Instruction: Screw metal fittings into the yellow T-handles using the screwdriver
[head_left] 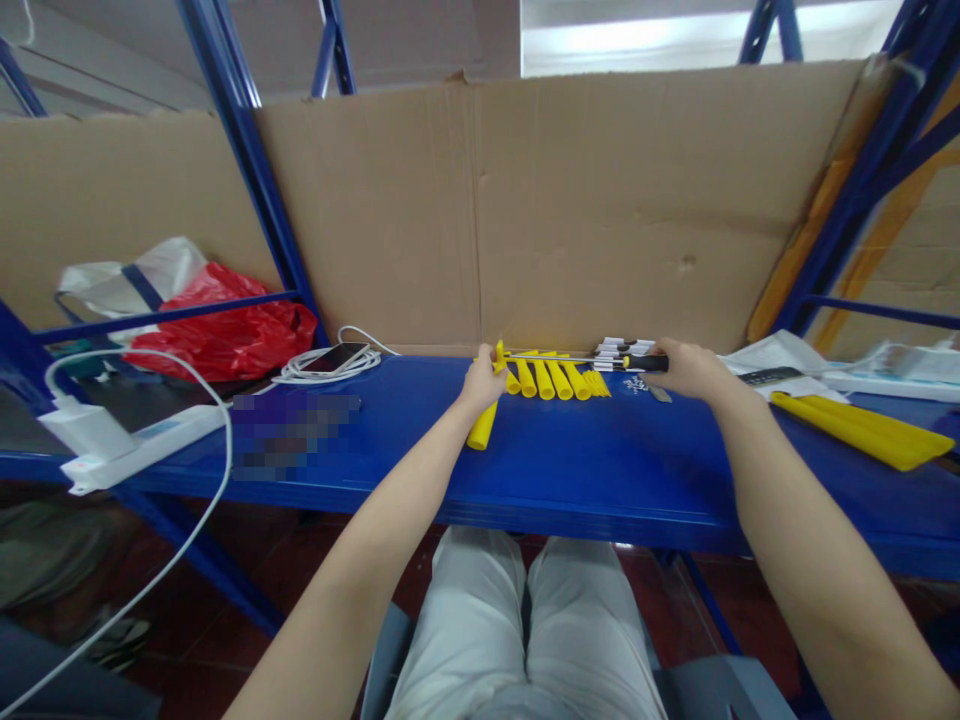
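My left hand (482,382) is closed around the upper part of a yellow tube-shaped handle (482,428), whose round lower end points towards me. A long-shafted screwdriver (646,363) with a black and yellow grip lies level in my right hand (688,368), fingers wrapped on the grip's end. Its shaft runs left to the top of the held yellow piece; the tip's exact contact is hidden. Behind the shaft, several similar yellow tubes (546,382) lie in a row, with small yellow pieces (597,384) beside them. Small silvery bits, perhaps screws (634,383), lie below the screwdriver grip.
White-and-black parts (611,345) are stacked against the cardboard wall (600,200). Larger yellow pieces (862,430) and papers (780,355) lie at right. On the left are a coiled white cable (330,365), a power strip (154,445) and a red bag (232,325). Blue posts flank the bench.
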